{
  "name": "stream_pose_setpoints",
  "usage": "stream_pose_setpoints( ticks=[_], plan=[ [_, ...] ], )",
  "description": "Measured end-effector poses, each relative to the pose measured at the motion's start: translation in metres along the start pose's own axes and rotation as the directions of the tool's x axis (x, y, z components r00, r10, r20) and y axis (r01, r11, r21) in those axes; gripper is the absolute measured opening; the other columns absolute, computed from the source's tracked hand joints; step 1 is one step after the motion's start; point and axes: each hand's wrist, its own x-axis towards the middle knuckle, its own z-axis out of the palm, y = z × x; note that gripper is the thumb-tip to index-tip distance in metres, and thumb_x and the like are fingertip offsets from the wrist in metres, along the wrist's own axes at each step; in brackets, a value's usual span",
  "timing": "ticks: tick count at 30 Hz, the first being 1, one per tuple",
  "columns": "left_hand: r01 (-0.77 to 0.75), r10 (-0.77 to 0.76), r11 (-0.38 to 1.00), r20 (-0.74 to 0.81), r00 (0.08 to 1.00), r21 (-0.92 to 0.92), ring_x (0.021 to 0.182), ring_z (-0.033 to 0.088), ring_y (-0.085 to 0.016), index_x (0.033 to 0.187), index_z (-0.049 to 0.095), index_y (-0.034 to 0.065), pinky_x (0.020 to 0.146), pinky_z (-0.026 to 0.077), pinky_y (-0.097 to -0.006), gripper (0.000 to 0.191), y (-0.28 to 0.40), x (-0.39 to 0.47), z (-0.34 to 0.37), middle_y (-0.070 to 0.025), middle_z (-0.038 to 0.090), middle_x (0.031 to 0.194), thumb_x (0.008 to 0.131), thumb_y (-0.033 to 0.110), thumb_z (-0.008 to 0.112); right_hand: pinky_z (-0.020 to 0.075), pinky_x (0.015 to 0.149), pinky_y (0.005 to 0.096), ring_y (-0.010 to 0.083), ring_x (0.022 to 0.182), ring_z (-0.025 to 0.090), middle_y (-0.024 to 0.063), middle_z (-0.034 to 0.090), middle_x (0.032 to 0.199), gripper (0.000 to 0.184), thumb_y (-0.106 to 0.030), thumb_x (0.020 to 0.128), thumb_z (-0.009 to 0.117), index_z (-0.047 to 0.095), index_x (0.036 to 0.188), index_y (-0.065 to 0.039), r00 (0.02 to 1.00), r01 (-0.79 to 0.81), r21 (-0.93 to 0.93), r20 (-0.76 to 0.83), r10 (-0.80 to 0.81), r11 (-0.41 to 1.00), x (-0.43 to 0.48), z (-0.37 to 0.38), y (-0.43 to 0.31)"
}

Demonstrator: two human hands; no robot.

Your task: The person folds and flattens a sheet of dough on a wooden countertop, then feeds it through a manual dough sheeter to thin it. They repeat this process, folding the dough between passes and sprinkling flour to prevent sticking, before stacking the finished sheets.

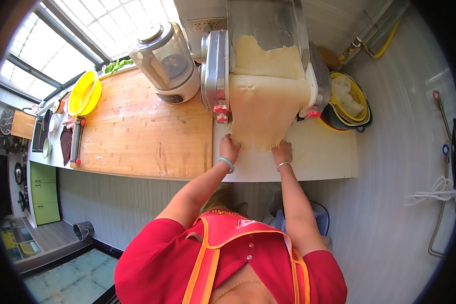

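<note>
A wide, pale sheet of dough (266, 110) hangs down the front of a metal dough sheeter (216, 68). Its upper part lies on the machine's sloping tray (268, 22), with a ragged top edge. My left hand (230, 147) grips the lower left corner of the sheet, just above the white countertop (319, 155). At the lower right corner, my right hand (282, 152) pinches the dough between thumb and fingers. Red knobs (221, 109) stick out at the machine's lower left, and another red knob (314, 113) is at its right.
On the left, a wooden board (148, 133) carries a blender (167, 62), a yellow basin (85, 93) and a roller cutter attachment (77, 140). Stacked basins with a yellow colander (347, 97) stand right of the machine. A wall with a yellow gas pipe (387, 40) bounds the right side.
</note>
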Motion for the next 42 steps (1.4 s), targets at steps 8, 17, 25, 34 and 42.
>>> stream_pose_setpoints(
  ticks=[8,17,25,34,42],
  plan=[
    [-0.045,0.054,0.985,0.047,0.997,-0.168,0.069,0.056,-0.029,0.087,0.046,-0.0013,0.061,0.045,-0.037,0.022,0.004,-0.048,-0.032,-0.0168,0.055,0.073,0.074,0.01,0.06,0.0476,0.051,0.026,0.0196,0.06,0.059,0.0086,0.058,0.074,0.02,-0.013,0.08,0.057,0.051,0.094,0.0,0.997,-0.068,0.765,0.025,0.076,0.64,-0.071,-0.032,0.016],
    [0.344,0.386,0.53,0.582,0.716,-0.775,0.084,0.057,-0.013,0.12,0.043,0.0006,0.077,0.048,-0.0258,0.039,0.171,-0.107,-0.19,-0.0049,0.057,0.095,0.083,0.006,0.055,0.0487,0.078,0.0276,0.0143,0.089,0.057,0.0067,0.057,0.096,0.026,-0.009,0.083,0.055,0.048,0.106,0.0,0.875,0.013,0.987,0.066,-0.479,0.159,-0.131,-0.247,-0.032],
    [-0.458,0.614,0.707,0.148,0.775,-0.539,0.087,0.052,-0.009,0.099,0.054,0.0004,0.073,0.046,-0.0228,0.02,0.199,-0.054,-0.195,-0.0034,0.05,0.102,0.079,0.0,0.056,0.0402,0.059,0.0207,0.011,0.066,0.049,0.001,0.054,0.08,0.016,-0.017,0.081,0.06,0.058,0.086,-0.002,0.833,0.54,0.555,-0.243,-0.498,0.633,-0.092,-0.289,-0.05],
    [-0.563,0.61,0.779,0.125,0.783,-0.275,0.065,0.053,-0.011,0.102,0.048,0.0011,0.057,0.045,-0.0261,0.023,0.238,0.014,-0.209,-0.0076,0.057,0.075,0.079,0.002,0.047,0.0425,0.071,0.0332,0.0285,0.078,0.055,0.0163,0.059,0.084,0.025,-0.02,0.085,0.048,0.055,0.092,0.002,0.725,0.676,0.298,-0.103,-0.681,0.674,-0.009,-0.315,-0.102],
    [-0.654,0.639,0.757,0.203,0.742,0.007,0.068,0.055,-0.032,0.09,0.048,0.0018,0.066,0.042,-0.0376,0.014,0.257,0.057,-0.205,-0.0173,0.056,0.072,0.076,0.002,0.046,0.0417,0.076,0.0391,0.0349,0.087,0.053,0.019,0.058,0.092,0.023,-0.02,0.084,0.046,0.054,0.098,-0.003,0.753,0.655,0.034,0.051,-0.656,0.755,0.042,-0.307,-0.127]
  ],
)
